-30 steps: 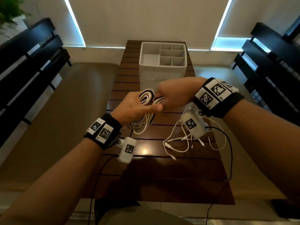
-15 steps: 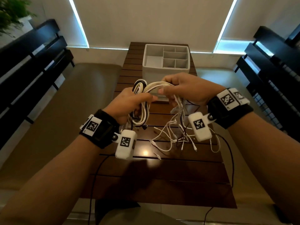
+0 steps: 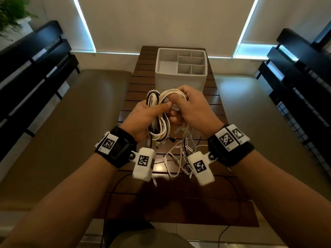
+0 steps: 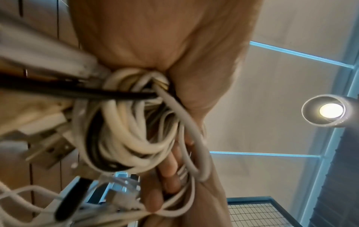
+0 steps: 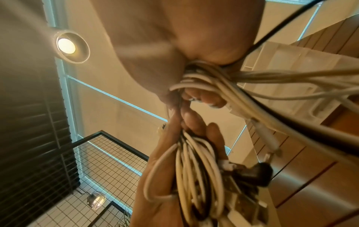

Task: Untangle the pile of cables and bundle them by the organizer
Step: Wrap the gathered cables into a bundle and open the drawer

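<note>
Cables (image 3: 162, 120), white with at least one black among them, are held raised above the slatted worktop (image 3: 179, 208), between the person and the white organizer (image 3: 180, 79) standing at the far end. The left hand (image 3: 143, 119) grips a coiled hank, thumb laid across the loops and fingers (image 4: 170, 167) curled round them from behind. The right hand (image 3: 192, 110) is curled over a second group of loops, which pass through its closed fingers (image 5: 196, 122). Loose tails with plugs hang to the worktop, some resting on it. Judged light, limp and fairly smooth: loops will spring open if the grip slackens, and trailing plugs may snag in the knot. Best hold appears to be across the waist of each coil, freeing one tail at a time.
</note>
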The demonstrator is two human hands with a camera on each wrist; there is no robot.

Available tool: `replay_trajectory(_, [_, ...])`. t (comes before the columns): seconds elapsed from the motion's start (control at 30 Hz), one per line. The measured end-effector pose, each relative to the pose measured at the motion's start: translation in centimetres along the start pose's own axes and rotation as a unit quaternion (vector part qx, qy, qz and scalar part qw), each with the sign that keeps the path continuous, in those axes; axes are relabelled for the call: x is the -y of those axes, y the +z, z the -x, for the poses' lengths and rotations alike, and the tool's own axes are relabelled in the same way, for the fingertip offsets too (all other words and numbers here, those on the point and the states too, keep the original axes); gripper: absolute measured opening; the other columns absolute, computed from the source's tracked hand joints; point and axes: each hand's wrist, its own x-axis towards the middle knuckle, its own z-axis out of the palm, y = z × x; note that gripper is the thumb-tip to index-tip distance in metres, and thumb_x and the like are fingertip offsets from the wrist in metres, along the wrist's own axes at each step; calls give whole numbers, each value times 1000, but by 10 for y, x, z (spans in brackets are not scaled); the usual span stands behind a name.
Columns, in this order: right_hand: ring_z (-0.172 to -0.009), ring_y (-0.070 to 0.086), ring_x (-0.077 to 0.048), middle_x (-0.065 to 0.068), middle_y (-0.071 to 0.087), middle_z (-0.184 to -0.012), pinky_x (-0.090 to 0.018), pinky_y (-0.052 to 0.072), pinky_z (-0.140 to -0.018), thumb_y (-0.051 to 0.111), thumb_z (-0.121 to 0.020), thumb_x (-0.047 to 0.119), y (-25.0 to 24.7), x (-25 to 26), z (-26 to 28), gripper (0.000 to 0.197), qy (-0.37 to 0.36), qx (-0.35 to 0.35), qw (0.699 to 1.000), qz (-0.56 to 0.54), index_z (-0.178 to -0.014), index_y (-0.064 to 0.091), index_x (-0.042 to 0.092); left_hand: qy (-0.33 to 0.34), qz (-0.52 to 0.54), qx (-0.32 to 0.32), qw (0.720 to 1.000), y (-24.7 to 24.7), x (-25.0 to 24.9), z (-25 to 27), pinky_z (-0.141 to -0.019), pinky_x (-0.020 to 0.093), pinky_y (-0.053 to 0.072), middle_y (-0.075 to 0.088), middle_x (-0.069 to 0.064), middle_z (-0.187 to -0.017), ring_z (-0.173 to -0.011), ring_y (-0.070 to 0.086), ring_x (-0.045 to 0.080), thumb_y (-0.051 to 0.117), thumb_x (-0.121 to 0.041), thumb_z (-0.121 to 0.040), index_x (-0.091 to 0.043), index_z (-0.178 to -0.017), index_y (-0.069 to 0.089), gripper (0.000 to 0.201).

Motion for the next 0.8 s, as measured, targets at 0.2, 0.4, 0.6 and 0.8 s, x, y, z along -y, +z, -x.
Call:
replay_trajectory(0.2, [-48, 52, -14, 2, 57, -63, -30, 43, -43, 56, -106, 26, 4, -13, 3, 21, 13, -20, 999, -38, -109, 59, 5, -22, 28, -3, 999, 7, 2, 1, -53, 32, 53, 49, 0, -64, -50, 48, 11, 61, -20, -106, -4, -105, 62, 15])
replay_trajectory(0.4, [-69, 63, -16, -5, 64, -80, -36, 57, -66, 60, -105, 25, -17, -26, 12, 23, -22, 33, 996, 85, -112, 60, 4, -15, 78, -23, 997, 1, -7, 3, -43, 26, 39, 34, -5, -52, -40, 34, 8, 63, -20, -104, -17, -70, 52, 36])
replay_trajectory(0.6, [-53, 49, -14, -1, 52, -74, -33, 44, -46, 48, -109, 31, 5, -23, 7, 22, 2, -35, 998, 56, -113, 53, 10, 18, 51, -48, 997, 14, -3, 5, -44, 28, 34, 24, 0, -57, -45, 25, 15, 70, -32, -99, -22, -65, 47, 43])
replay_trajectory(0.8, [-55, 60, -24, -17, 64, -80, -26, 41, -40, 40, -111, 38, 21, -19, 11, 33, 44, -23, 998, -30, -122, 43, 7, 37, 12, -46, 998, 19, -4, 11, -48, 30, 40, 47, -7, -55, -46, 42, 11, 76, -37, -94, -18, -84, 73, 22])
